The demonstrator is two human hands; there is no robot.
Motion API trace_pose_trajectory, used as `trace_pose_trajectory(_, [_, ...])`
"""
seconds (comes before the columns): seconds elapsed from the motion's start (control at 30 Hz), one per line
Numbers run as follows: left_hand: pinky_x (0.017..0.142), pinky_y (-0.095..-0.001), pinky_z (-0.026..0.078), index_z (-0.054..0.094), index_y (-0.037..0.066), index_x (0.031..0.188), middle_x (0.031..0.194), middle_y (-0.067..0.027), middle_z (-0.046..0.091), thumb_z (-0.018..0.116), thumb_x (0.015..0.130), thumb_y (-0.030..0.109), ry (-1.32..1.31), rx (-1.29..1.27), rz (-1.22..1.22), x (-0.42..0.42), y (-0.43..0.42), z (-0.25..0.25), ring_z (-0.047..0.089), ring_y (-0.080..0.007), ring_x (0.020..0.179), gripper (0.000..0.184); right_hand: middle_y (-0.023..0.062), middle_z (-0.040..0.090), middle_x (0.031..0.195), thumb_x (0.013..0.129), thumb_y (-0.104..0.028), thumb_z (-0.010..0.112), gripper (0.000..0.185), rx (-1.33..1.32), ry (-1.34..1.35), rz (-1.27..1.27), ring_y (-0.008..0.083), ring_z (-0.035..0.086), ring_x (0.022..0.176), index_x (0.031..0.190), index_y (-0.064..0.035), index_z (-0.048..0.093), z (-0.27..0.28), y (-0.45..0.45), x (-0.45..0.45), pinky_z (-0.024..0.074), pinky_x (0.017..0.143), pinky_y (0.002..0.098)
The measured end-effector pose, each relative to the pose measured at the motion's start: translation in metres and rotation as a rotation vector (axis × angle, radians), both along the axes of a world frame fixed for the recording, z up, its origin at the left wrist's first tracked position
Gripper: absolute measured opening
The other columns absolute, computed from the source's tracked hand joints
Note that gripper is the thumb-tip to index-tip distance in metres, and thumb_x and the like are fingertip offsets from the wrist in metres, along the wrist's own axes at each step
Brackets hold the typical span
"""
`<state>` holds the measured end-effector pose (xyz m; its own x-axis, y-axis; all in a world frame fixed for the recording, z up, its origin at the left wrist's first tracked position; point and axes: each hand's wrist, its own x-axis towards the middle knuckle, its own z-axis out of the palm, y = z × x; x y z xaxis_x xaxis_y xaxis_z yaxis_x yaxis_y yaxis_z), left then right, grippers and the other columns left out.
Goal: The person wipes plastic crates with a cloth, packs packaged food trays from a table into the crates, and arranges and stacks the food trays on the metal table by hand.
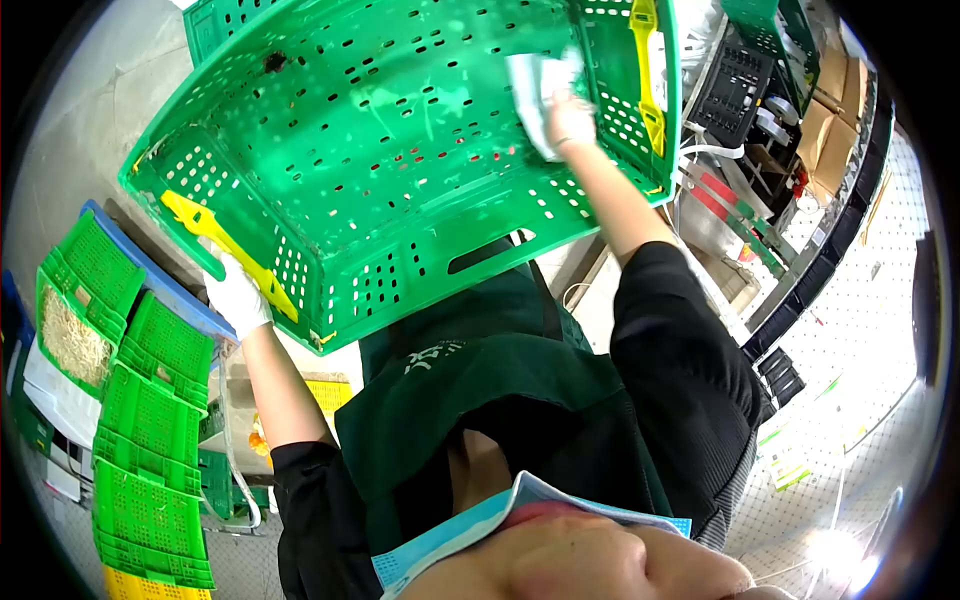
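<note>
A large green plastic crate with yellow handle bars is held up in front of me, its perforated inside facing me. My left hand, in a white glove, is closed around the crate's left rim by the grip opening, below one yellow handle bar. Inside the crate, toward its right side, my right hand presses a white cloth against the perforated surface. Motion smears that hand and part of the cloth.
Several green crates stand in a row at the left, one with pale shredded material inside. To the right are a black keypad device, brown cardboard and a metal frame. Another green crate sits behind the held one.
</note>
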<state>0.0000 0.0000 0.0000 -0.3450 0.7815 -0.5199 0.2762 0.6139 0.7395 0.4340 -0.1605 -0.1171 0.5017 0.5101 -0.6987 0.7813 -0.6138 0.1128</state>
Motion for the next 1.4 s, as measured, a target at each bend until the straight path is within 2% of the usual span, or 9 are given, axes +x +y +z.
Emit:
trace_pose_trajectory(0.23, [0.068,-0.0335,0.042,0.043,0.004,0.117,0.090,-0.0164,0.054,0.044,0.083,0.024,0.370,-0.046,-0.332,-0.024,-0.003,-0.015,0.053,-0.0238,0.077,0.039,0.0214,0.047,0.112,0.064,-0.020,0.059,0.063,-0.182,-0.013,-0.480,0.0302,0.048,0.104,0.119,-0.0022,0.032,-0.032,-0.019,-0.011,0.0387,0.087,0.0345])
trace_pose_trajectory(0.47, [0.075,-0.0377,0.042,0.043,0.012,0.118,0.101,-0.0190,0.053,0.038,0.084,0.029,0.440,-0.020,-0.387,-0.018,-0.005,-0.011,0.053,-0.0329,0.090,0.038,0.0136,0.061,0.082,0.058,-0.025,0.068,0.039,0.857,0.418,-0.490,0.0229,0.059,0.080,0.087,-0.0005,0.058,-0.021,0.129,-0.136,0.0445,0.072,0.0323])
trace_pose_trajectory(0.63, [0.082,-0.0320,0.037,0.041,0.005,0.119,0.110,-0.0165,0.049,0.038,0.085,0.019,0.452,-0.219,-0.400,-0.019,0.001,-0.002,0.049,-0.0263,0.097,0.037,0.0160,0.029,0.122,0.061,-0.014,0.060,0.048,0.930,0.311,-0.073,0.0341,0.050,0.093,0.106,-0.0056,0.045,-0.053,0.226,-0.243,0.0432,0.077,0.0364])
trace_pose_trajectory(0.83, [0.060,-0.0387,0.043,0.054,0.002,0.085,0.073,-0.0180,0.056,0.042,0.082,0.024,0.311,-0.130,-0.285,-0.020,0.001,0.000,0.054,-0.0328,0.068,0.025,0.0226,0.031,0.118,0.063,-0.014,0.059,0.043,0.754,0.242,-0.388,0.0334,0.046,0.098,0.103,-0.0038,0.048,-0.065,0.266,-0.288,0.0437,0.078,0.0349])
trace_pose_trajectory(0.87, [0.070,-0.0290,0.041,0.048,0.000,0.109,0.091,-0.0148,0.056,0.042,0.083,0.014,0.318,-0.093,-0.358,-0.031,-0.008,-0.020,0.053,-0.0192,0.079,0.031,0.0225,0.032,0.117,0.065,-0.016,0.058,0.038,0.707,0.176,-0.278,0.0332,0.046,0.097,0.100,-0.0034,0.051,-0.083,0.269,-0.290,0.0435,0.078,0.0338])
trace_pose_trajectory(0.97, [0.061,-0.0350,0.041,0.052,0.003,0.085,0.073,-0.0143,0.052,0.046,0.080,0.014,0.261,0.012,-0.213,-0.023,-0.006,-0.016,0.051,-0.0285,0.067,0.014,0.0214,0.037,0.113,0.070,-0.020,0.057,0.027,0.849,0.017,-0.238,0.0316,0.047,0.095,0.090,-0.0020,0.056,-0.066,0.269,-0.300,0.0433,0.077,0.0311])
trace_pose_trajectory(1.0, [0.061,-0.0292,0.041,0.051,-0.001,0.089,0.075,-0.0111,0.054,0.046,0.081,0.013,0.350,0.004,-0.305,-0.026,-0.005,-0.017,0.051,-0.0178,0.067,0.017,0.0204,0.041,0.111,0.071,-0.021,0.057,0.025,0.857,0.079,-0.287,0.0312,0.046,0.096,0.089,-0.0029,0.057,-0.062,0.268,-0.299,0.0428,0.077,0.0314])
trace_pose_trajectory(1.2, [0.063,-0.0343,0.041,0.051,0.002,0.086,0.072,-0.0152,0.051,0.046,0.080,0.013,0.284,-0.006,-0.215,-0.024,-0.005,-0.019,0.051,-0.0281,0.068,0.014,0.0026,0.061,0.076,0.073,-0.030,0.052,0.019,0.641,-0.084,0.197,0.0211,0.046,0.098,0.074,-0.0144,0.064,-0.084,0.268,-0.293,0.0461,0.069,0.0303])
trace_pose_trajectory(1.4, [0.063,-0.0353,0.042,0.050,0.001,0.087,0.075,-0.0163,0.053,0.044,0.081,0.016,0.268,-0.037,-0.228,-0.024,-0.007,-0.018,0.052,-0.0294,0.068,0.017,0.0118,0.058,0.082,0.068,-0.025,0.054,0.021,0.678,0.123,0.169,0.0280,0.056,0.079,0.082,-0.0100,0.061,-0.077,0.260,-0.293,0.0454,0.070,0.0354])
